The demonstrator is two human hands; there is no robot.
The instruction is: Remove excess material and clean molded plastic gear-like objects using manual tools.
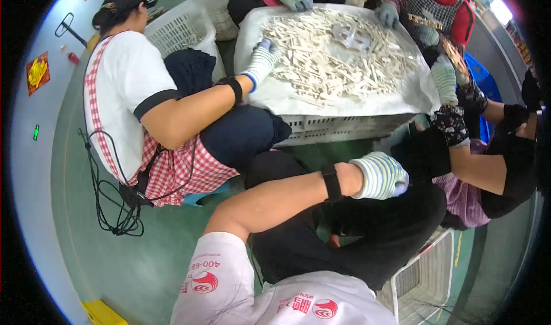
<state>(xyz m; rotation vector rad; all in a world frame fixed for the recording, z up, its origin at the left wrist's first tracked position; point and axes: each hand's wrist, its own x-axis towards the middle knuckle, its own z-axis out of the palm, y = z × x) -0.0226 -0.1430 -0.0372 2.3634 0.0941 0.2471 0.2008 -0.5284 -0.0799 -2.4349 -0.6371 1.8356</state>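
Note:
My left hand [380,176], in a striped knit glove with a black band on the wrist, is held over my dark-trousered knee. Its fingers are curled into a fist, and whatever may lie inside is hidden. The hand is apart from the work surface. My right hand is not in view. Ahead, a heap of pale, thin strips [321,67] is spread over a white sheet [416,98]. That sheet covers a grey slotted crate [338,129]. A crumpled clear plastic piece [352,37] lies among the strips.
A co-worker in a checked apron [189,173] sits at the left, a gloved hand [263,59] on the strips. Other gloved people work at the far side and right. White baskets stand at the back left [178,33] and near my right leg [427,273]. Black cables [120,219] hang at the left.

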